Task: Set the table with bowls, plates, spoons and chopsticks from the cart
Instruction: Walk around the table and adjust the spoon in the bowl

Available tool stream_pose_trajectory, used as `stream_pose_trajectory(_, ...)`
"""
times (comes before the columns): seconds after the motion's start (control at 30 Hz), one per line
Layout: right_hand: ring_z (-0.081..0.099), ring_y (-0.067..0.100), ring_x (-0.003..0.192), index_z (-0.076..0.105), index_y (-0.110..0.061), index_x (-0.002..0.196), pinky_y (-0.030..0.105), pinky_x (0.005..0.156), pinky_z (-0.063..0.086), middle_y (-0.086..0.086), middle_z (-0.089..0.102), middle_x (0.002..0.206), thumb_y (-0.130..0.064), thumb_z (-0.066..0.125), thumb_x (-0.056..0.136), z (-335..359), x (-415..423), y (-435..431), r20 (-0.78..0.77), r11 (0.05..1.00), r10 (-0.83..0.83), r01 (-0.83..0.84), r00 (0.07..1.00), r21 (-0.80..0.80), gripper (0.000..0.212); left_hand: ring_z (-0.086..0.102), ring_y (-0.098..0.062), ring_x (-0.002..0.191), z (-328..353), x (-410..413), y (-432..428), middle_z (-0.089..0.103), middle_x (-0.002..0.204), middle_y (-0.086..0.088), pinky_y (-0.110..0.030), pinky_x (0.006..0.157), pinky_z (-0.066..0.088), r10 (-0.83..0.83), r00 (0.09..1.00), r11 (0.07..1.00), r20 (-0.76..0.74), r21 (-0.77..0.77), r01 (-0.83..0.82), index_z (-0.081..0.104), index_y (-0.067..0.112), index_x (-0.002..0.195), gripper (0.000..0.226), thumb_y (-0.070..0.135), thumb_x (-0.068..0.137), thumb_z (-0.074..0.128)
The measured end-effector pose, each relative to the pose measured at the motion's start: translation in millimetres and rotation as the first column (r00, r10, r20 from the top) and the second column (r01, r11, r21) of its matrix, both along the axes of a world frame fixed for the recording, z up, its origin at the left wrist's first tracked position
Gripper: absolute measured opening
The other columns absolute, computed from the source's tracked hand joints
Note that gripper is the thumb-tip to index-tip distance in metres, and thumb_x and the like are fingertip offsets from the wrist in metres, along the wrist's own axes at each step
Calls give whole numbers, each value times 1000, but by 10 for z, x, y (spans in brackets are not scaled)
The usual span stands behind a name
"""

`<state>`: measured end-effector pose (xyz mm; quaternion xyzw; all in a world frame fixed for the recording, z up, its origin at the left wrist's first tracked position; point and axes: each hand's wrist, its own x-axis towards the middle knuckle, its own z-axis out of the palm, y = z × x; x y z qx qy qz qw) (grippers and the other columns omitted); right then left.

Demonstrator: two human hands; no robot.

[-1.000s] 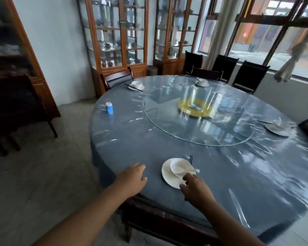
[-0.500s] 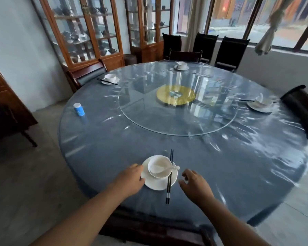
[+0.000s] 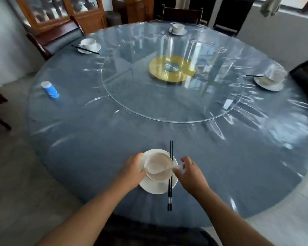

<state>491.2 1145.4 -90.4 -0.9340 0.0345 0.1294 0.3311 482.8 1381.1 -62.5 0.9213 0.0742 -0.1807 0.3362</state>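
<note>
Close to the near edge of the round table stands a white plate with a white bowl on it. A white spoon lies in the bowl, handle pointing right. Black chopsticks lie across the plate's right side, pointing away from me. My left hand grips the bowl's left rim, thumb on the edge. My right hand pinches the end of the spoon handle. Three more bowl-and-plate settings stand at the far left, the far side and the right.
A glass turntable with a yellow hub fills the table's middle. A blue and white canister stands at the left. Dark chairs ring the table, wooden glass cabinets stand behind, and a chair back is just under my arms.
The view has dropped and moved closer to the near setting. Both hands have moved in from beside the plate: the left onto the bowl's rim, the right onto the spoon handle.
</note>
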Motion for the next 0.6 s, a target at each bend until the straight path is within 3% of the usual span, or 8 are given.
stream_pose_trajectory(0.1, 61, 22, 101, 49, -24, 120, 35, 76, 46, -3, 62, 110, -50, 57, 89, -92, 106, 77, -51, 999, -36, 37, 998, 22, 41, 57, -25, 120, -97, 102, -22, 50, 142, -6, -44, 99, 51, 68, 996, 987, -59, -142, -76, 34, 20, 151, 64, 25, 94, 64)
stream_pose_trajectory(0.3, 65, 17, 82, 55, -30, 118, 34, 73, 52, -4, 68, 94, -36, 53, 95, -173, 161, 184, -108, 996, 0, 10, 994, 91, 24, 71, -25, 78, -259, 125, 1, 57, 120, 2, -47, 73, 63, 172, 956, 854, -238, -447, -265, 44, 25, 145, 48, 10, 100, 54)
stream_pose_trajectory(0.4, 65, 11, 76, 57, -33, 118, 30, 69, 51, -7, 69, 87, -35, 53, 95, -192, 147, 169, -114, 994, 12, 0, 993, 112, 23, 71, -23, 88, -325, 95, 21, 58, 120, 5, -43, 71, 64, 168, 944, 789, -284, -535, -301, 47, 27, 143, 45, 10, 102, 51)
stream_pose_trajectory(0.6, 64, 3, 67, 57, -35, 111, 24, 58, 49, -9, 67, 71, -36, 55, 96, -233, 98, 200, -103, 994, -5, 17, 995, 112, 15, 66, -31, 105, -402, 73, 87, 60, 125, -3, -32, 71, 64, 147, 946, 751, -290, -590, -297, 45, 23, 148, 48, 7, 103, 50)
